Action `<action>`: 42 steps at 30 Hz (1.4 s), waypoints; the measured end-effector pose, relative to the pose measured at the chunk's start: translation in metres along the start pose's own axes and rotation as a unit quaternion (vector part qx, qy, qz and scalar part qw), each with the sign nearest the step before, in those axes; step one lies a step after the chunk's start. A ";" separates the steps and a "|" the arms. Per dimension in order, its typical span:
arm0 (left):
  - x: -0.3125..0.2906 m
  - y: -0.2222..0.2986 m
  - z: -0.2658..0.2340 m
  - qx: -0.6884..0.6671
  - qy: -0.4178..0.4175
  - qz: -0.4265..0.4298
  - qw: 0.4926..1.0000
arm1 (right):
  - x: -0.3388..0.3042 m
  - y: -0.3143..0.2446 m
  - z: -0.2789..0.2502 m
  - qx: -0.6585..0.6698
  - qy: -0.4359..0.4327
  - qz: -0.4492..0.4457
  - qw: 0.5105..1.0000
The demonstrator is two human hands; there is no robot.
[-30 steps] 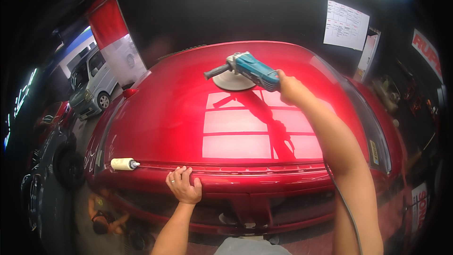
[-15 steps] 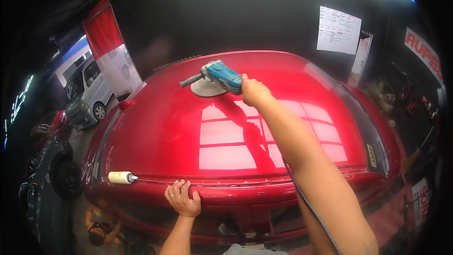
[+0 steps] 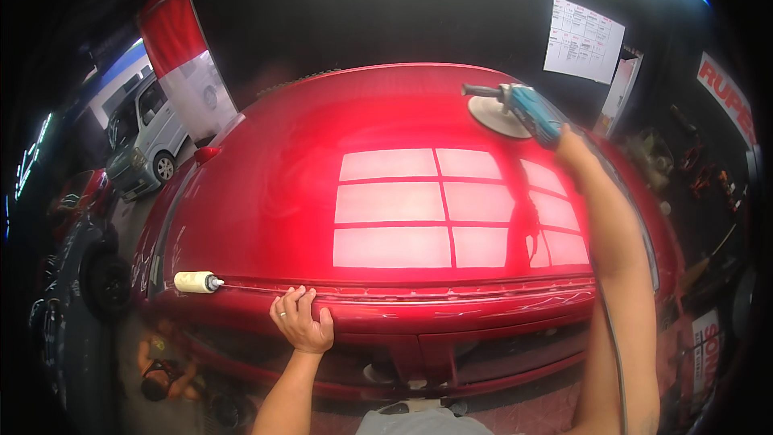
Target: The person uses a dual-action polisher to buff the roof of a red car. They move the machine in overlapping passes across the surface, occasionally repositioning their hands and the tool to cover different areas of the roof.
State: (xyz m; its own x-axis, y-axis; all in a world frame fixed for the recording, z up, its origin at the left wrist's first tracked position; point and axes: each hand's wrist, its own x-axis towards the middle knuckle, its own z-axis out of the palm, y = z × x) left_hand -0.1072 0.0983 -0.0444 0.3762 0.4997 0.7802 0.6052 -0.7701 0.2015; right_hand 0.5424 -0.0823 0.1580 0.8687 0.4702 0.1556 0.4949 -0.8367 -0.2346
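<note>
Polisher (image 3: 515, 110) in right hand (image 3: 568, 141) rests on red hood (image 3: 306, 169); bottle (image 3: 197, 282) lies capped.

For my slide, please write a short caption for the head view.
Right hand runs a blue polisher over a red car roof; left hand rests on its edge.

Hood (image 3: 403, 217) spans mid-view. Polisher (image 3: 515, 109) sits on hood's far right part, right hand (image 3: 568, 141) on its rear end, cord (image 3: 608, 338) running down beside right forearm. Left hand (image 3: 302, 322) rests on hood's near edge, left of centre. Bottle (image 3: 197, 282) lies on same edge, further left. Van (image 3: 145, 137) behind hood, far left. Paper sheet (image 3: 584, 40) on wall behind polisher, to its right.
</note>
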 end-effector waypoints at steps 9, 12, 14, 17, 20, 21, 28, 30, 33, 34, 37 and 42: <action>-0.006 -0.006 -0.009 0.025 -0.014 -0.004 1.000 | 0.002 0.010 0.009 0.018 -0.010 0.011 1.000; -0.013 -0.011 -0.016 0.036 -0.016 -0.011 0.999 | 0.002 -0.018 0.017 0.018 -0.013 -0.023 0.999; -0.009 -0.010 -0.017 0.033 -0.012 -0.010 0.999 | 0.013 -0.023 0.024 0.005 0.014 -0.062 0.998; -0.007 -0.005 -0.014 0.025 -0.010 -0.012 1.000 | 0.036 -0.024 0.045 -0.013 0.032 -0.111 0.993; -0.007 -0.005 -0.011 0.016 -0.006 -0.019 1.000 | -0.002 -0.083 0.008 0.010 -0.024 -0.093 0.995; -0.011 -0.007 -0.018 0.032 -0.009 -0.024 0.999 | -0.005 -0.106 0.020 0.024 -0.034 -0.113 0.993; -0.009 -0.007 -0.010 0.012 -0.003 -0.025 1.000 | -0.004 -0.191 0.034 0.002 -0.031 -0.192 0.981; -0.010 -0.009 -0.011 0.014 -0.002 -0.026 1.000 | -0.004 -0.226 0.038 0.015 -0.050 -0.203 0.978; -0.012 -0.009 -0.014 0.017 -0.001 -0.029 0.999 | -0.023 -0.278 0.039 0.025 -0.080 -0.219 0.972; -0.012 -0.009 -0.014 0.017 0.001 -0.029 0.999 | -0.030 -0.294 0.037 0.026 -0.088 -0.224 0.970; -0.009 -0.007 -0.011 0.004 0.002 -0.029 1.000 | -0.036 -0.326 0.041 0.029 -0.082 -0.241 0.967; -0.010 -0.007 -0.013 0.005 0.007 -0.029 1.000 | -0.056 -0.387 0.045 0.022 -0.111 -0.250 0.962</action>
State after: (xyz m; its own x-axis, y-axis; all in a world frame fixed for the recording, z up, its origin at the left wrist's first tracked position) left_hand -0.1239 0.0938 -0.0458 0.3303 0.5376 0.7758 0.6325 -0.7362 0.2409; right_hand 0.3031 0.2283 0.1972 0.5026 0.8630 0.0513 0.8479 -0.4804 -0.2244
